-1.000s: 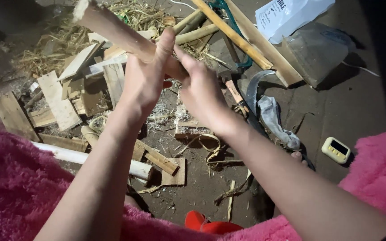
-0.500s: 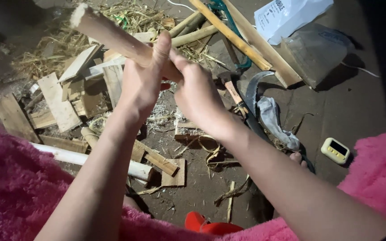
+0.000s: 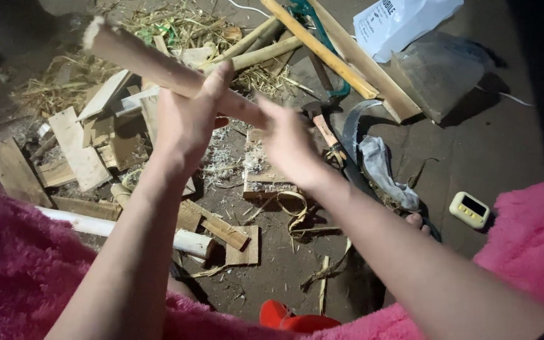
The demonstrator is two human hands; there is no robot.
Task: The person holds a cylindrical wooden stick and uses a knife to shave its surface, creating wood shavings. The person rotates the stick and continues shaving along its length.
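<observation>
I hold a pale round wooden stick (image 3: 158, 66) slanting from upper left down to the centre. My left hand (image 3: 187, 126) grips it midway, with the fingers stretched up across it and the thumb beneath. My right hand (image 3: 288, 145) is motion-blurred just to the right, its fingertips at the stick's lower end; I cannot tell whether it grips. Both bare forearms rise from pink fuzzy sleeves (image 3: 14, 264). Below the hands lies a small wooden block (image 3: 266, 173) dusted with shavings.
Wood offcuts (image 3: 80, 148) and straw (image 3: 177, 22) litter the dirt floor on the left. A white pipe (image 3: 187, 240) lies near my left arm. Long yellow sticks (image 3: 322, 50), a curved blade (image 3: 352, 129), a white bag (image 3: 404, 22) and a small yellow-white device (image 3: 469, 209) lie to the right.
My palms were pressed together around the stick; the right hand has slid down and to the right, away from the left. The stick's upper end sits a little lower.
</observation>
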